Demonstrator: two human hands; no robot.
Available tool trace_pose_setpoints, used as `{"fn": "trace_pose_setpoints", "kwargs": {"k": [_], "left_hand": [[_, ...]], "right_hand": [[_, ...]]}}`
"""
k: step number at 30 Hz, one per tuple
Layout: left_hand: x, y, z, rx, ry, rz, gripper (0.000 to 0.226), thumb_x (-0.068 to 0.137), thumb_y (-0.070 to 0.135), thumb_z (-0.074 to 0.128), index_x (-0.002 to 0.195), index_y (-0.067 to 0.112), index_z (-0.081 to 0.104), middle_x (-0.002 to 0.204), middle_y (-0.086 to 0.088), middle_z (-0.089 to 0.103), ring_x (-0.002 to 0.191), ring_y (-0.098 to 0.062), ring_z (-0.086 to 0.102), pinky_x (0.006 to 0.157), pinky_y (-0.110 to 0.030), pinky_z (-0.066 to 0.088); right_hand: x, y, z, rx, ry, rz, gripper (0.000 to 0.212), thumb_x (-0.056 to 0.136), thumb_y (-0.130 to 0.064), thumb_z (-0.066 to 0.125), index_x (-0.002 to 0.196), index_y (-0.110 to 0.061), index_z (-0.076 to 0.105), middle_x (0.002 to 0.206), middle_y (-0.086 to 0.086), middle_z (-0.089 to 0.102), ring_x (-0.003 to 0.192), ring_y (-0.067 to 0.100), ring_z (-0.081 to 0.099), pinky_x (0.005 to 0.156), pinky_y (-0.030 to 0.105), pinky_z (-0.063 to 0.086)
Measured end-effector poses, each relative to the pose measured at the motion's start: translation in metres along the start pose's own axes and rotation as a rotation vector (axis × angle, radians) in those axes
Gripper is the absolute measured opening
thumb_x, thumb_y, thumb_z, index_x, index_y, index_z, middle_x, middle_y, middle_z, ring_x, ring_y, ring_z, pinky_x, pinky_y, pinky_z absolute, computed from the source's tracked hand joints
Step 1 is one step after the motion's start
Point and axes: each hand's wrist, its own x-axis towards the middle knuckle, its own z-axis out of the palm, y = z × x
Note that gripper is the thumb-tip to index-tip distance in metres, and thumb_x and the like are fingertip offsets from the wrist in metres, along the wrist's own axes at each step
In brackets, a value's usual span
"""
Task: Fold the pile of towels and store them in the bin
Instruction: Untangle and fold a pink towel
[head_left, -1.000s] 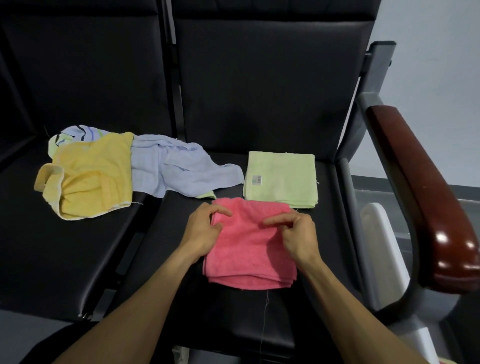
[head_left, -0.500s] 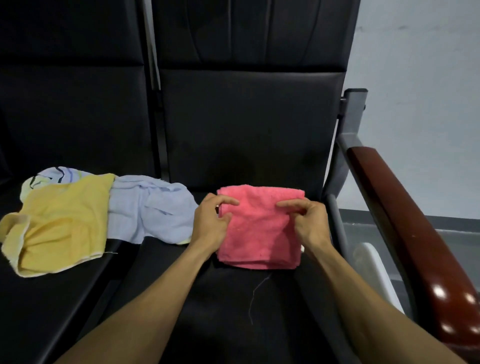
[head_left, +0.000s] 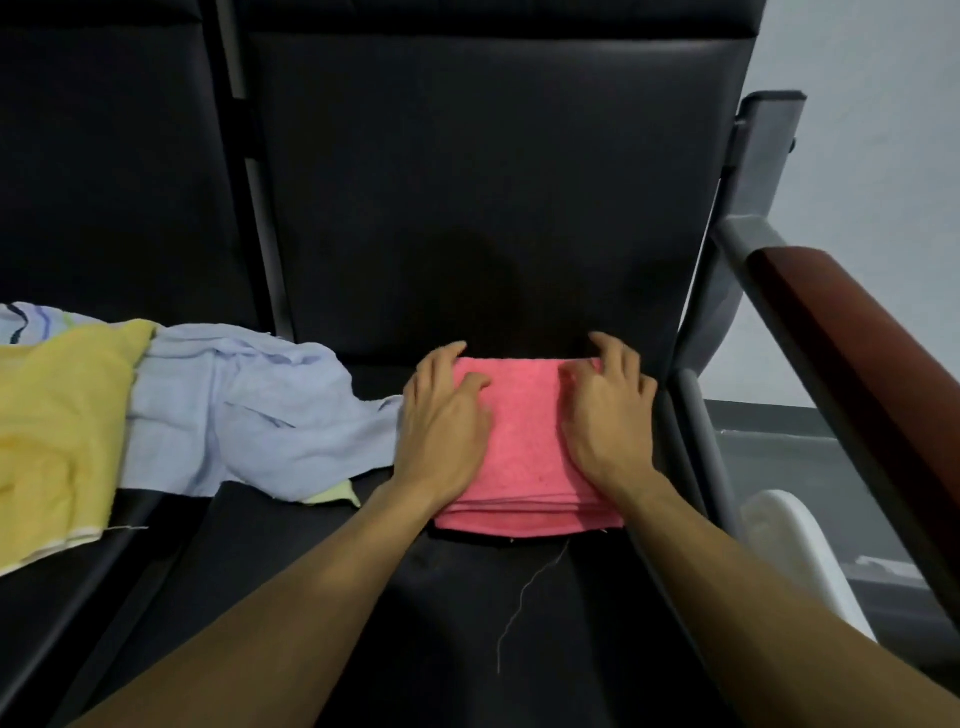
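Observation:
A folded pink towel (head_left: 524, 447) lies flat at the back of the black seat (head_left: 467, 623), against the backrest. My left hand (head_left: 441, 421) rests on its left side, thumb on top and fingers along the left edge. My right hand (head_left: 608, 410) presses on its right side with fingers spread toward the far edge. To the left lies the unfolded pile: a light blue towel (head_left: 234, 405), a yellow towel (head_left: 57, 421) and a striped one (head_left: 31, 319) behind it. The folded green towel seen earlier is out of sight.
A wooden armrest (head_left: 852, 374) on a grey frame bounds the seat on the right. Below it, beside the chair, stands a white plastic container (head_left: 795, 551). A loose thread (head_left: 524, 597) lies on the seat front. A pale green cloth corner (head_left: 337, 496) peeks from under the blue towel.
Both hands carried the pink towel from the seat's front to the back, where the green folded towel lay, and set it down. The pinch has given way to flat resting hands.

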Motion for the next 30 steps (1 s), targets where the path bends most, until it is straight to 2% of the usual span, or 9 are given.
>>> {"fn": "trace_pose_setpoints", "kwargs": {"k": [2,4,7,9,12,16,20,24,30], "left_hand": [[-0.001,0.002,0.006,0.006,-0.142,0.038,0.051,0.108,0.037,0.035,0.155,0.017,0.034,0.167,-0.005,0.017,0.155,-0.020,0.007,0.127,-0.041,0.004],[-0.001,0.001,0.011,0.055,-0.327,0.004,0.062,0.108,0.045,0.021,0.162,0.020,0.003,0.170,-0.001,-0.008,0.155,-0.015,-0.013,0.126,-0.042,-0.009],[0.002,0.000,0.009,0.094,-0.454,-0.003,0.066,0.108,0.048,0.018,0.159,0.023,-0.014,0.166,0.003,-0.026,0.151,-0.013,-0.027,0.124,-0.045,-0.015],[0.000,-0.002,-0.001,0.088,-0.458,0.017,0.067,0.108,0.047,0.024,0.160,0.022,-0.012,0.167,0.001,-0.023,0.151,-0.014,-0.026,0.124,-0.045,-0.016],[-0.013,-0.008,-0.024,0.068,-0.374,-0.001,0.064,0.108,0.040,0.034,0.162,0.022,0.006,0.170,-0.003,-0.008,0.155,-0.020,-0.017,0.125,-0.043,-0.012],[-0.037,-0.026,-0.073,0.048,-0.261,-0.119,0.055,0.105,0.034,0.045,0.156,0.021,0.029,0.166,-0.009,0.017,0.154,-0.026,0.007,0.126,-0.045,0.006],[-0.060,-0.053,-0.124,0.068,-0.118,-0.186,0.046,0.101,0.028,0.053,0.145,0.019,0.044,0.149,-0.005,0.042,0.139,-0.024,0.033,0.118,-0.037,0.023],[-0.084,-0.089,-0.167,0.117,-0.041,-0.282,0.041,0.100,0.028,0.053,0.141,0.022,0.046,0.145,-0.003,0.043,0.134,-0.024,0.036,0.113,-0.034,0.029],[-0.126,-0.166,-0.211,0.236,0.015,-0.515,0.044,0.096,0.024,0.060,0.138,0.023,0.048,0.150,-0.005,0.034,0.137,-0.028,0.031,0.113,-0.039,0.029]], "right_hand": [[-0.006,-0.009,0.002,-0.082,-0.158,-0.077,0.043,0.105,-0.032,0.035,0.141,-0.015,0.050,0.159,0.008,0.032,0.151,0.025,0.018,0.115,0.054,0.023],[-0.011,-0.006,0.005,-0.076,-0.313,-0.044,0.059,0.107,-0.047,0.017,0.158,-0.018,0.021,0.167,0.004,0.012,0.155,0.021,0.003,0.120,0.056,0.013],[-0.012,0.001,0.004,-0.088,-0.425,-0.006,0.065,0.105,-0.052,0.010,0.160,-0.020,-0.001,0.168,-0.002,-0.008,0.154,0.015,-0.013,0.120,0.061,0.001],[-0.009,-0.003,-0.003,-0.146,-0.435,-0.011,0.064,0.107,-0.048,0.012,0.160,-0.016,-0.001,0.168,0.002,-0.008,0.154,0.018,-0.013,0.119,0.063,-0.002],[-0.013,-0.021,-0.020,-0.179,-0.324,-0.109,0.061,0.108,-0.040,0.023,0.159,-0.011,0.010,0.168,0.008,-0.001,0.155,0.023,-0.009,0.120,0.061,0.001],[-0.030,-0.070,-0.038,-0.027,-0.328,-0.254,0.055,0.107,-0.035,0.033,0.157,-0.014,0.022,0.167,0.007,0.012,0.155,0.022,-0.001,0.123,0.053,0.010],[-0.045,-0.137,-0.041,0.018,-0.396,-0.368,0.053,0.106,-0.035,0.037,0.155,-0.016,0.027,0.165,0.004,0.019,0.154,0.022,0.007,0.122,0.048,0.014],[-0.064,-0.206,-0.033,0.077,-0.439,-0.467,0.047,0.105,-0.032,0.040,0.150,-0.017,0.037,0.159,0.004,0.030,0.148,0.023,0.021,0.116,0.042,0.022],[-0.096,-0.299,0.006,0.172,-0.605,-0.588,0.044,0.105,-0.028,0.044,0.148,-0.022,0.041,0.160,0.006,0.028,0.144,0.026,0.027,0.112,0.044,0.025]]}}
